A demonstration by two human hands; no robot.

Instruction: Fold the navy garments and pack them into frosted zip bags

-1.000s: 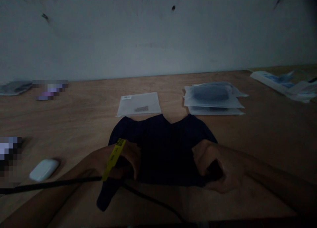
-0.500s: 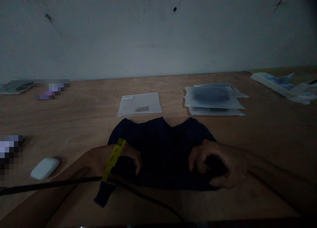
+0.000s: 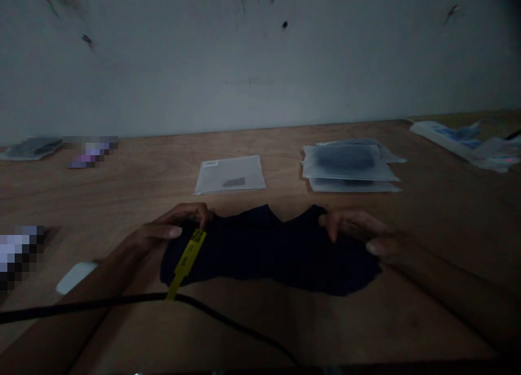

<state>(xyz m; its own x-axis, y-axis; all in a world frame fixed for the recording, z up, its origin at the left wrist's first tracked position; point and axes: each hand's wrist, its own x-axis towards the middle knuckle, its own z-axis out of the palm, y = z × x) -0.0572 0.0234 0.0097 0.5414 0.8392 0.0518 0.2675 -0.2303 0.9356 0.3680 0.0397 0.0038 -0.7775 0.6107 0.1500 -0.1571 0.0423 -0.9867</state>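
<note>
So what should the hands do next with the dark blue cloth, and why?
Perhaps the left hand and right hand should gently draw apart to straighten the dark blue cloth: they are at its opposite sides, and its near edge looks uneven.

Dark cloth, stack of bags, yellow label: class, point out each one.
Dark cloth (image 3: 248, 250), head view, the fabric's middle.
Stack of bags (image 3: 345, 160), head view, top bag.
Yellow label (image 3: 188, 260), head view, strip's middle.

The white case (image 3: 75, 276) is partly hidden behind the left forearm (image 3: 109, 280) — its near end cannot be seen. Pixel blocks blur the objects at far left, and the print on the yellow tag (image 3: 189, 260) is too small to read. The black cable (image 3: 101, 302) runs off the left edge — its end is cut off.
</note>
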